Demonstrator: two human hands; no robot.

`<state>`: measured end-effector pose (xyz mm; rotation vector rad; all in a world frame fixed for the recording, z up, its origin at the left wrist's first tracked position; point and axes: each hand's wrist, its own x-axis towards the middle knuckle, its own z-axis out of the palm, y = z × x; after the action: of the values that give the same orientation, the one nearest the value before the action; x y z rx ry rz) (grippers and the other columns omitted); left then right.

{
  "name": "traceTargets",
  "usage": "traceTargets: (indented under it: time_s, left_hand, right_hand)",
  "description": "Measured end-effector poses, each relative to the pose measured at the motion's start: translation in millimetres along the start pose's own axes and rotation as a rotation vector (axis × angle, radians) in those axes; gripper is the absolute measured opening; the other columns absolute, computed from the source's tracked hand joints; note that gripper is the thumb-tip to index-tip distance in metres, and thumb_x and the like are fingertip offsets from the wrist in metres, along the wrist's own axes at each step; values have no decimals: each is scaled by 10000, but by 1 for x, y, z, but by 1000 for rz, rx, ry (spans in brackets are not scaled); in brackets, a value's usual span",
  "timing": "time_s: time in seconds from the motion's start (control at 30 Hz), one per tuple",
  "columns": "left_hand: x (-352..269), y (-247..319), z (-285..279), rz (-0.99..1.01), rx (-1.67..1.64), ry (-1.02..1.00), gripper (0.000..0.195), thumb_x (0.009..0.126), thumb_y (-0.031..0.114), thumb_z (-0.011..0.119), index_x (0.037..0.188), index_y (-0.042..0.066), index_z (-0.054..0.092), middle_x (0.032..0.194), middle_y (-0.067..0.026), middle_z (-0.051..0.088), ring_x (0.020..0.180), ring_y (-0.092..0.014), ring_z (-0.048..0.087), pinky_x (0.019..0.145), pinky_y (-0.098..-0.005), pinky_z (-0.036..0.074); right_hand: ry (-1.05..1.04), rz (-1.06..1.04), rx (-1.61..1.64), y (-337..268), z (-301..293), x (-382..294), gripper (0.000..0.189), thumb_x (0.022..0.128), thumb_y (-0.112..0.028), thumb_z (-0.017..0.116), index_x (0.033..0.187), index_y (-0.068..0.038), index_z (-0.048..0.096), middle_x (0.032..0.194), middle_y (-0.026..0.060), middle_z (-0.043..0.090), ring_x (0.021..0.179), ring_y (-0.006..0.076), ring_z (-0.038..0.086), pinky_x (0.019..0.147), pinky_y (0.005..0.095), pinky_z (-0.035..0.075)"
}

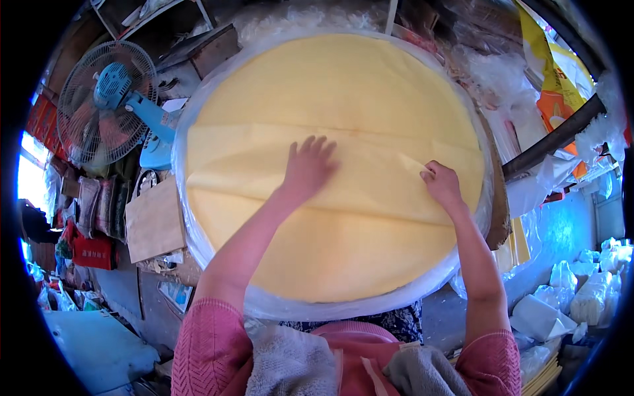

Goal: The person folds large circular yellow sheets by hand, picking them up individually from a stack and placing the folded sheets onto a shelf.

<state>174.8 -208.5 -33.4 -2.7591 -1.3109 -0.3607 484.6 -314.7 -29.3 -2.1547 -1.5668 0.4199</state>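
A large round tabletop with a pale yellow covering [337, 257] lies before me, its rim wrapped in clear plastic film [317, 309]. Across its middle, creases run from side to side in a yellow sheet [247, 148]. My left hand [312, 166], slightly blurred, is spread with fingers apart over the middle of the sheet and seems to hold nothing. At the right, my right hand [440, 183] pinches a raised, folded bit of the yellow sheet between thumb and fingers.
On the left stand a blue electric fan [114, 86] and a brown paper bag [156, 218]. A dark bar [552, 138] slants in at the right, beside crumpled clear plastic. White plastic bags [562, 282] lie at the lower right, with a pale board [99, 346] at the lower left.
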Motion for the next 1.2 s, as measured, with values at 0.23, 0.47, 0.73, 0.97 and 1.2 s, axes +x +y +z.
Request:
traceTargets:
  time_s: [0.23, 0.47, 0.73, 0.97, 1.2]
  left_hand:
    - [-45, 14, 15, -37, -37, -83, 603, 885, 592, 387, 1392, 269, 345, 1481, -58, 245, 1369, -357, 169, 1035, -659, 110]
    - [-41, 13, 25, -22, -54, -150, 611, 875, 601, 395, 1402, 300, 323, 1505, -43, 185, 1378, -391, 97, 1033, -672, 90]
    - [-64, -41, 25, -25, 19, -124, 532, 916, 432, 421, 1407, 254, 317, 1494, -20, 235, 1377, -297, 193, 1062, -603, 148]
    - [-139, -186, -3, -487, 163, -31, 525, 920, 467, 383, 1387, 229, 357, 1472, -44, 290, 1376, -243, 214, 1057, -605, 147]
    - [-113, -65, -27, 36, 51, -379, 688, 859, 413, 519, 1427, 133, 250, 1486, -160, 194, 1365, -364, 189, 1091, -498, 196]
  right_hand:
    - [42, -52, -157, 4, 18, 11, 171, 799, -200, 605, 906, -67, 613, 805, 169, 641, 832, 337, 601, 788, 424, 465]
    - [246, -326, -471, -58, 58, -14, 479, 840, -241, 549, 1285, -87, 455, 1280, 97, 478, 1197, 269, 432, 976, 555, 315]
    - [143, -527, -380, -65, 105, -62, 428, 894, -290, 482, 1307, -181, 464, 1412, 87, 375, 1338, 274, 291, 1044, 594, 190]
    - [99, -150, -551, 43, 12, -53, 461, 932, -289, 397, 1383, -206, 350, 1476, 79, 259, 1369, 291, 214, 1050, 591, 177]
    - [-125, -453, -427, -28, 1, -92, 595, 846, -275, 522, 1396, -154, 330, 1478, 139, 226, 1382, 350, 136, 1059, 621, 125]
